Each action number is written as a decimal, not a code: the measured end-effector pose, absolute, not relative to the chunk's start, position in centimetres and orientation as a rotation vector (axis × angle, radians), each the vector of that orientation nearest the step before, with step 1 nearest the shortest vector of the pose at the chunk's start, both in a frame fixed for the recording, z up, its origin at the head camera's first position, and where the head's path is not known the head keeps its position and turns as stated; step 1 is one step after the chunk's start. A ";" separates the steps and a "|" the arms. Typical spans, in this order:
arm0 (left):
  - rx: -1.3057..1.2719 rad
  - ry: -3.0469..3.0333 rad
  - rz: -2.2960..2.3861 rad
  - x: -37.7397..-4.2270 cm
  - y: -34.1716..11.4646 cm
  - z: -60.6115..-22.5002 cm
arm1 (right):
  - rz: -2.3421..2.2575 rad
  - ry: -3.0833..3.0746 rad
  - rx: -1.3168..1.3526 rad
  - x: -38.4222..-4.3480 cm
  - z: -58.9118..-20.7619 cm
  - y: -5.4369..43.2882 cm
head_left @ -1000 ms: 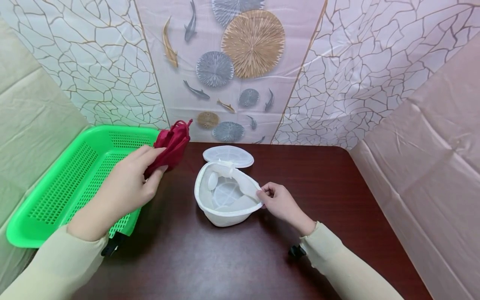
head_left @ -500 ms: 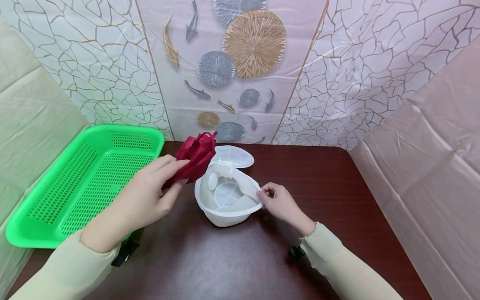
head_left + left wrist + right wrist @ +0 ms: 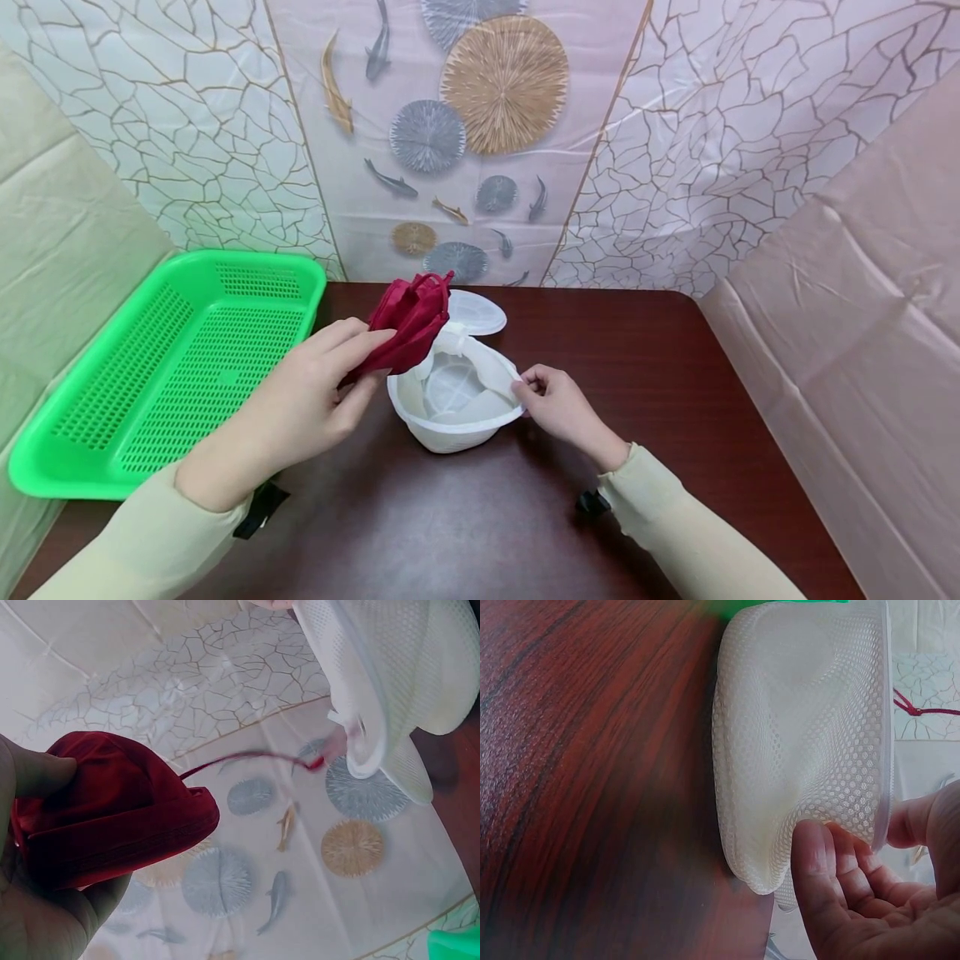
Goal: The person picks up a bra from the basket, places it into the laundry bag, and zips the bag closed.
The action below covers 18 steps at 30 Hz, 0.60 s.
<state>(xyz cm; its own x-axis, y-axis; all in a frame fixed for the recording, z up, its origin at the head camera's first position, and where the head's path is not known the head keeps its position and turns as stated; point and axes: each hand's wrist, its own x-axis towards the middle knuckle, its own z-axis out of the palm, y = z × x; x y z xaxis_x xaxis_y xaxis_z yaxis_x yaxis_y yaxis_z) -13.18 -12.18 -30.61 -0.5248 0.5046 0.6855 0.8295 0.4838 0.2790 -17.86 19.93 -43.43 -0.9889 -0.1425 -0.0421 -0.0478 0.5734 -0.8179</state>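
My left hand (image 3: 307, 400) grips a bunched dark red cloth pouch (image 3: 411, 325) with a thin drawstring, between thumb and fingers. The pouch is in the air over the left rim of a white mesh laundry bag (image 3: 453, 440), hiding part of that rim in the head view. The bag stands upright on the table, its round lid (image 3: 482, 314) folded back behind it. At its right side my right hand (image 3: 566, 408) pinches the rim; the right wrist view shows the thumb at the rim and fingers against the mesh (image 3: 810, 750). In the left wrist view, the drawstring (image 3: 247, 755) trails toward the bag.
A green plastic basket (image 3: 225, 379) with slotted sides stands at the left of the dark brown table (image 3: 630, 333). Patterned sheeting (image 3: 675, 167) hangs behind the table, with plain beige sheeting (image 3: 847, 325) on the right.
My left hand has carried the red pouch rightward from beside the green basket to the mesh bag's left rim. My right hand and the mesh bag have stayed put.
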 end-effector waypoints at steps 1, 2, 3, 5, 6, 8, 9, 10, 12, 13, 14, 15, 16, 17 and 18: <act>-1.104 -2.200 -0.814 -13.2 -12.1 -30.6 | -1.393 2.696 -0.161 -17.9 -43.4 19.9; -1.105 -2.198 -0.812 -13.2 -12.0 -30.5 | -1.392 2.697 -0.159 -17.8 -43.4 19.9; -1.107 -2.197 -0.812 -13.2 -11.9 -30.5 | -1.389 2.698 -0.156 -17.8 -43.4 19.9; -1.102 -2.210 -0.813 -13.2 -11.9 -30.6 | -1.387 2.700 -0.155 -17.8 -43.4 19.9; -1.098 -2.220 -0.811 -13.2 -11.8 -30.7 | -1.389 2.699 -0.155 -17.8 -43.4 19.9; -1.091 -2.249 -0.805 -13.3 -11.7 -31.0 | -1.395 2.700 -0.165 -17.8 -43.5 20.0; -1.088 -2.264 -0.805 -13.4 -11.7 -31.3 | -1.399 2.701 -0.169 -17.8 -43.6 20.0; -1.084 -2.282 -0.804 -13.5 -11.6 -31.5 | -1.403 2.701 -0.176 -17.8 -43.6 20.0; -1.082 -2.311 -0.802 -13.6 -11.5 -32.1 | -1.413 2.704 -0.191 -17.9 -43.7 20.1; -1.082 -2.322 -0.801 -13.6 -11.4 -32.5 | -1.416 2.707 -0.197 -17.9 -43.7 20.1; -1.080 -2.335 -0.801 -13.7 -11.4 -32.8 | -1.418 2.707 -0.198 -17.9 -43.6 20.1; -1.082 -2.343 -0.802 -13.8 -11.3 -33.1 | -1.420 2.706 -0.198 -17.9 -43.6 20.1; -1.084 -2.353 -0.801 -13.9 -11.2 -33.4 | -1.421 2.706 -0.200 -17.8 -43.5 20.0; -1.085 -2.364 -0.804 -13.9 -11.2 -33.6 | -1.422 2.705 -0.202 -17.9 -43.5 20.1; -1.086 -2.375 -0.804 -14.0 -11.1 -33.9 | -1.421 2.704 -0.200 -17.8 -43.4 20.0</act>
<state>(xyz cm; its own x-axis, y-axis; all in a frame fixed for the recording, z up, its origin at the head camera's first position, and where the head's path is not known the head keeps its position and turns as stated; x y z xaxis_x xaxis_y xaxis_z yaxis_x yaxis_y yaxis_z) -14.01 -11.14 -33.88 -0.6143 0.5454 0.5702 0.7796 0.5308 0.3322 -17.82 20.04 -43.44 -0.9883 -0.1525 -0.0105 -0.0778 0.5613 -0.8240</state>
